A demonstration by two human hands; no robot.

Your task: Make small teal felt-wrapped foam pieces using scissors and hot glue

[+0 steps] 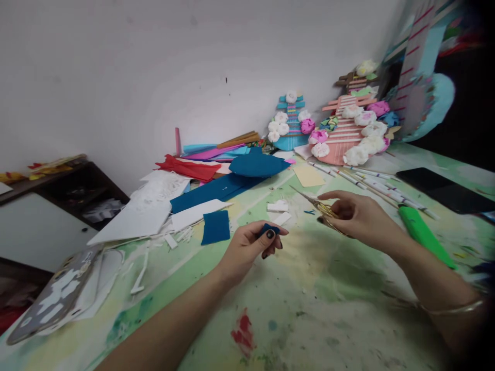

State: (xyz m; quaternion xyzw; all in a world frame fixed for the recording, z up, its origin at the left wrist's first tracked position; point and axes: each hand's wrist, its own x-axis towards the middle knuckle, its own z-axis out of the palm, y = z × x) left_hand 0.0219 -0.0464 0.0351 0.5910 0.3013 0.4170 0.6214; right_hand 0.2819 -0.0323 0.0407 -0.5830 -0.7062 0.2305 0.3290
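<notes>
My left hand (255,245) pinches a small dark blue piece (269,228) between thumb and fingers, over the middle of the table. To its right, my right hand (358,216) holds gold-handled scissors (323,207), their pointed blades aimed up and left. The hands are apart. A blue rectangle (215,227) lies just left of my left hand. Small white strips (279,207) and a tiny blue scrap (309,212) rest on the table beyond and between the hands. Further back is a larger blue cut-out shape (257,164) on a blue sheet (204,193).
White sheets (135,211) and scraps spread at left, near a grey phone case (54,296). Flower-trimmed blue (292,136) and pink (340,139) instrument-shaped crafts stand against the wall. Markers (390,188), a black phone (441,188) and a green object (425,237) lie at right.
</notes>
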